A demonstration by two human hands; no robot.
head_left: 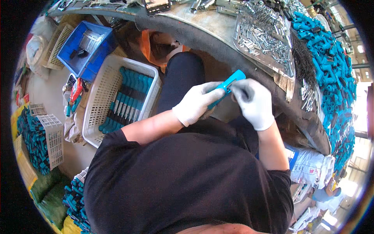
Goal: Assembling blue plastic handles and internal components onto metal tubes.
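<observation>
My left hand (196,102), in a white glove, is wrapped round a teal plastic tool handle (237,76) in front of my lap. The handle slants, its wide end pointing up and to the right. My right hand (257,102), also in a white glove, is close against the handle's side with its fingers bent and pressed together. Whatever its fingertips may hold is too small or hidden to make out. To the left of my leg, a white plastic crate (102,84) holds rows of teal-and-black handles (134,87).
The workbench (202,24) curves across the top and right. On it lie a metal tray (281,70) of small pins, dark springs (303,54), a heap of teal housings (329,66) and a phone (156,5). A blue bin (65,59) and a crate of teal parts (54,142) stand left.
</observation>
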